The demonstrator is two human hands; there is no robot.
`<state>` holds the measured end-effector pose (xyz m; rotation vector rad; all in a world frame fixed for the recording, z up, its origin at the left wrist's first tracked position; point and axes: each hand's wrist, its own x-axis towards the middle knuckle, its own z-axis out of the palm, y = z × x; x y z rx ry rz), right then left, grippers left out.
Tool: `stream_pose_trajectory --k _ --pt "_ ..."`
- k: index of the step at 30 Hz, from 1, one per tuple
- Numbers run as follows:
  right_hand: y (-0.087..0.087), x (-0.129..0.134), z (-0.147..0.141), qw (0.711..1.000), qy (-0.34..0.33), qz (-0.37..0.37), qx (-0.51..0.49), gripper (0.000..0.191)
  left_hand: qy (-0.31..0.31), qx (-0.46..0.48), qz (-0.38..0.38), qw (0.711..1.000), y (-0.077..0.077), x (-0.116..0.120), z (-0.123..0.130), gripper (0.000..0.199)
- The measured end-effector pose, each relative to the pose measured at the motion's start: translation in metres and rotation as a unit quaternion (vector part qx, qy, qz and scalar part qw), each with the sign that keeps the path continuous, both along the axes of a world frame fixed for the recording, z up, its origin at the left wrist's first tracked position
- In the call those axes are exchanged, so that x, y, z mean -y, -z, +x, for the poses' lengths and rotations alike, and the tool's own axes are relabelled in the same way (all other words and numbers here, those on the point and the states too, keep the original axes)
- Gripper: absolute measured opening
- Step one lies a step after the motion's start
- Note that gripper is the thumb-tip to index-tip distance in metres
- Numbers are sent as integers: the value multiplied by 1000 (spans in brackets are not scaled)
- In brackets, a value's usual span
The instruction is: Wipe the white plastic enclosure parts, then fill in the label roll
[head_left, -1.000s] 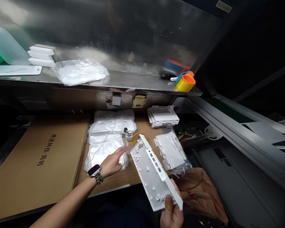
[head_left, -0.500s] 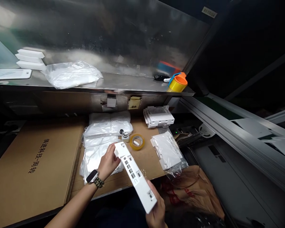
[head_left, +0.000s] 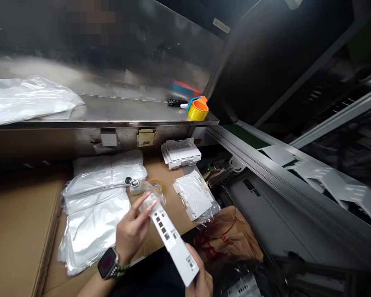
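Note:
A long white plastic part [head_left: 170,239] with a row of rectangular openings lies slanted between both hands. My left hand [head_left: 134,225] grips its upper end, fingers pressed on it, where a clear plastic film [head_left: 159,194] bunches around that end. At the lower end, my right hand [head_left: 199,268] is closed round the part's edge. A stack of clear plastic bags [head_left: 95,214] lies left of my left hand. Just beyond the part's upper end are a small round-topped container [head_left: 135,186] and a partly covered roll of yellow tape [head_left: 157,184].
White plastic panels [head_left: 176,152] are stacked at the back, with bagged panels [head_left: 194,196] nearer. A metal shelf [head_left: 117,110] holds a yellow-orange tape holder [head_left: 198,109] and plastic bags [head_left: 31,99]. A large cardboard box [head_left: 15,231] stands left; a brown bag [head_left: 231,235] is lower right.
The view has swung right. Clear film now shows at the part's upper end, and my left hand's fingers have moved onto that end. My right hand still holds the lower end.

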<state>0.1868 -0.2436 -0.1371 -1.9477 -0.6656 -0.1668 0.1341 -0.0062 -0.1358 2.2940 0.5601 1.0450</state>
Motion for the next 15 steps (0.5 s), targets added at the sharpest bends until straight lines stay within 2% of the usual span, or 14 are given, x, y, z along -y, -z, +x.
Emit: stream_pose_trajectory --k 3,7,10,13,15 --pt "0 18 24 995 88 -7 -49 47 73 -37 22 996 -7 34 40 75" --pt "7 36 64 977 185 38 -100 56 150 -79 15 985 -16 82 94 101" --pt "9 44 98 978 191 62 -52 49 199 -71 3 977 -27 110 127 101" --pt "2 51 131 985 156 33 60 43 242 -36 -11 970 -43 132 152 91" --pt "-2 56 144 984 138 3 109 47 267 -7 -15 964 -52 147 161 80"
